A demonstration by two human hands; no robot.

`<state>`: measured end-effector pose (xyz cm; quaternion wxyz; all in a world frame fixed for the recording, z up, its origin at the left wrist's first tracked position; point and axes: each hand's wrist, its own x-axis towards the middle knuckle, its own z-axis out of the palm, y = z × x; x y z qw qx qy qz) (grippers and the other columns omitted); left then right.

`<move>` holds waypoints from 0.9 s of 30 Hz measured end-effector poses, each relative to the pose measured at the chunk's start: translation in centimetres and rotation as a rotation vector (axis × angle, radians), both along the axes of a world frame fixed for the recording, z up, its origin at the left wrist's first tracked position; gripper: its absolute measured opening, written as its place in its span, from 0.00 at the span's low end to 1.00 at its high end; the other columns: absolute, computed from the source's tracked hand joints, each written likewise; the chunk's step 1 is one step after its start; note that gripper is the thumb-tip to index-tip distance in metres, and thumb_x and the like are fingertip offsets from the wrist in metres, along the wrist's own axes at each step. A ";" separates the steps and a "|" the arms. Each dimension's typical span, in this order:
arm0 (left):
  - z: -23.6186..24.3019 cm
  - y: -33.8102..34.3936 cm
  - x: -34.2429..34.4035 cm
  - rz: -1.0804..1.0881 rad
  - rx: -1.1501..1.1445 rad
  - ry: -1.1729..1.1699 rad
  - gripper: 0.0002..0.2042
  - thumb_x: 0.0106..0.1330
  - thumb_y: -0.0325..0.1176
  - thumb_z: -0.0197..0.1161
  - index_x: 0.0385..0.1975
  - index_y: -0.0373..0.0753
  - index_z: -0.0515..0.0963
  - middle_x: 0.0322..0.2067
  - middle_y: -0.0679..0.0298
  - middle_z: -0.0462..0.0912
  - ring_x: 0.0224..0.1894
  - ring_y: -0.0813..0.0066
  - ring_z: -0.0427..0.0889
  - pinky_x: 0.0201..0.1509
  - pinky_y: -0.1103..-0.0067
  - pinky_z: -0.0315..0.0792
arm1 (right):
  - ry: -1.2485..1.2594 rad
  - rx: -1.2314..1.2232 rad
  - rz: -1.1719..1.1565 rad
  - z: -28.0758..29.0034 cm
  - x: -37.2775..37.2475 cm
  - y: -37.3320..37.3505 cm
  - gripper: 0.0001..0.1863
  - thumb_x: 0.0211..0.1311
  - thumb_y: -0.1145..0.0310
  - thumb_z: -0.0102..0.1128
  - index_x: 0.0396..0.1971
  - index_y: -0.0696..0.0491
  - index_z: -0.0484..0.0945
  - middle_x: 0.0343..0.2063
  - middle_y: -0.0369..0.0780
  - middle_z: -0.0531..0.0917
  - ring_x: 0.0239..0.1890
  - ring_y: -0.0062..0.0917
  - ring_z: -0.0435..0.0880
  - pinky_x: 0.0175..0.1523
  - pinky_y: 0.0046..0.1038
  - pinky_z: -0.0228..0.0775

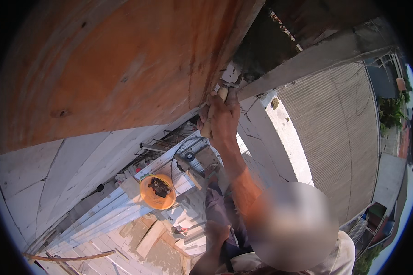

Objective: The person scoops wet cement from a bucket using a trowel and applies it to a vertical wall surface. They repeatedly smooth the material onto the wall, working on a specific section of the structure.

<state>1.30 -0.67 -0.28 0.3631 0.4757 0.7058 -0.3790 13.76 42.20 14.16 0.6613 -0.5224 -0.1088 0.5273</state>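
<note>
My right hand (222, 110) is raised at the edge of an orange wooden panel (101, 64), fingers wrapped round a long beige object (222, 93), perhaps a tool handle. Just above it, a grey piece (231, 81) lies against the junction of the panel and a concrete beam (298, 64); its exact shape is unclear. Lower down, my left hand (216, 231) is beside dark trousers (227, 208), fingers curled; what they hold, if anything, is hidden.
An orange bucket (149, 192) with dark material inside stands below, near pale metal sheeting (96, 215). A white block wall (32, 174) runs along the left. To the right are a white ledge (293, 151) and a corrugated roof (335, 128). A blurred patch covers the lower right.
</note>
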 end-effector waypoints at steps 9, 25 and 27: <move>-1.6 -2.3 -0.8 -0.143 0.079 0.007 0.37 0.60 0.60 0.69 0.54 0.33 0.69 0.50 0.55 0.77 0.54 0.56 0.80 0.59 0.62 0.74 | -0.062 0.085 -0.401 -2.2 -5.6 3.3 0.10 0.75 0.69 0.51 0.48 0.53 0.61 0.38 0.42 0.73 0.32 0.24 0.79 0.31 0.34 0.82; -1.3 -1.3 -1.6 -0.063 0.113 -0.033 0.38 0.56 0.59 0.72 0.54 0.31 0.69 0.50 0.52 0.78 0.53 0.54 0.82 0.55 0.59 0.76 | 0.302 -0.048 -0.159 0.0 -0.7 4.9 0.04 0.70 0.71 0.51 0.42 0.51 0.69 0.27 0.36 0.69 0.21 0.22 0.70 0.24 0.29 0.65; -1.1 -1.5 -1.2 -0.032 0.100 -0.026 0.42 0.54 0.61 0.73 0.56 0.30 0.68 0.53 0.50 0.77 0.56 0.52 0.80 0.59 0.57 0.74 | 0.338 -0.072 -0.050 0.3 -0.5 4.0 0.05 0.71 0.71 0.52 0.43 0.52 0.69 0.27 0.35 0.69 0.20 0.20 0.69 0.22 0.28 0.63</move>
